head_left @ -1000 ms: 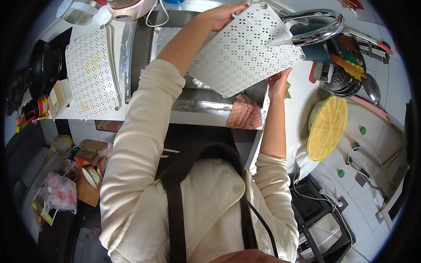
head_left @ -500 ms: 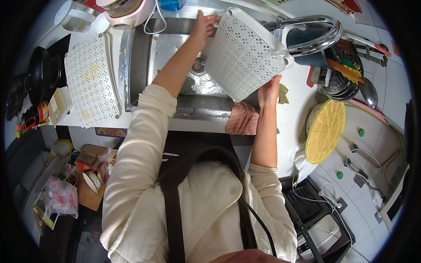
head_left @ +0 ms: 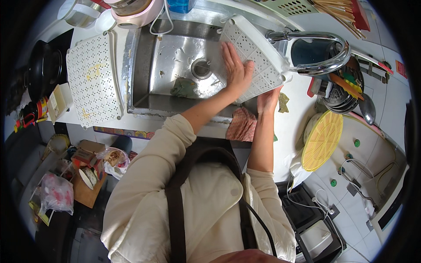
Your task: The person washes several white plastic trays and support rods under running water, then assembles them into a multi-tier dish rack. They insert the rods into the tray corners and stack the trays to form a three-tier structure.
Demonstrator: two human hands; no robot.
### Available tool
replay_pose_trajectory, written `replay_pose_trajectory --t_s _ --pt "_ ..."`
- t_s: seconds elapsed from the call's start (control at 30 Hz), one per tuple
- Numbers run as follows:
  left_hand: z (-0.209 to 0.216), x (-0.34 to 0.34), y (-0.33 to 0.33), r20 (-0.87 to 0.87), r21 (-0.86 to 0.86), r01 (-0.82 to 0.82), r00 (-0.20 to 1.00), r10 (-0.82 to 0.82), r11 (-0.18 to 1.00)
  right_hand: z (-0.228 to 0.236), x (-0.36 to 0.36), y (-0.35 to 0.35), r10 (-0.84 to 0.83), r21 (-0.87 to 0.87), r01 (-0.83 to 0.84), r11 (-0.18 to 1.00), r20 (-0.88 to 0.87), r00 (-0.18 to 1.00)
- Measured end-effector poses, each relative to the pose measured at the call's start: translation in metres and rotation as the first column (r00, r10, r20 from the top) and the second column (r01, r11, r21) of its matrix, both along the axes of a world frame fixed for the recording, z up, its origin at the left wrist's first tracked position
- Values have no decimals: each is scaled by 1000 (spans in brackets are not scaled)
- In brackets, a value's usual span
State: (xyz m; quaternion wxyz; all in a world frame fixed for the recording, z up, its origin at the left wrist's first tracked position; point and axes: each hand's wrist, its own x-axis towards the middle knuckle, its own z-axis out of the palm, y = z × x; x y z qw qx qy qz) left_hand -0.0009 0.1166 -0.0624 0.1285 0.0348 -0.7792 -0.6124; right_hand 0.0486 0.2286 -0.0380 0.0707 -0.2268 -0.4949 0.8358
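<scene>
A white perforated plastic shelf panel (head_left: pixel 256 55) stands tilted over the right side of the steel sink (head_left: pixel 142 65), beside the chrome faucet (head_left: pixel 324 68). My left hand (head_left: pixel 238 73) lies on the panel's face with fingers stretched out. At the panel's lower right corner, my right hand (head_left: pixel 267 101) holds it from below; its fingertips are hidden behind the panel. A pinkish checked cloth (head_left: pixel 242 124) hangs over the sink's front edge near my right wrist. Greenish scraps (head_left: pixel 184 87) lie in the sink near the drain (head_left: pixel 201 68).
Left of the sink lies a second white perforated panel (head_left: pixel 93 81), next to a black pan (head_left: pixel 41 70). A pink appliance (head_left: pixel 133 13) sits behind the sink. At the right are a utensil holder with ladles (head_left: pixel 369 109) and a yellow round lid (head_left: pixel 323 140).
My left hand has moved from the panel's far left corner down and right onto its face. The panel has shifted slightly right and turned more edge-on. My right hand keeps its hold.
</scene>
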Motion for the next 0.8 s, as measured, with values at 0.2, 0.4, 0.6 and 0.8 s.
replay_pose_trajectory --t_s 0.2,0.4,0.6,0.8 --pt "22 9 4 -163 -104 31 986 -47 994 -2 3 1 -42 -26 42 999 5 999" --pt "56 -20 -21 -225 -241 -165 968 110 957 -7 14 12 3 136 -2 991 -7 1000" --pt "64 -31 -39 -191 -245 -171 974 125 954 -11 21 16 47 199 -42 979 -22 999" --pt "63 -36 -50 -266 -132 -129 960 91 983 -12 24 15 -43 150 49 987 -40 998"
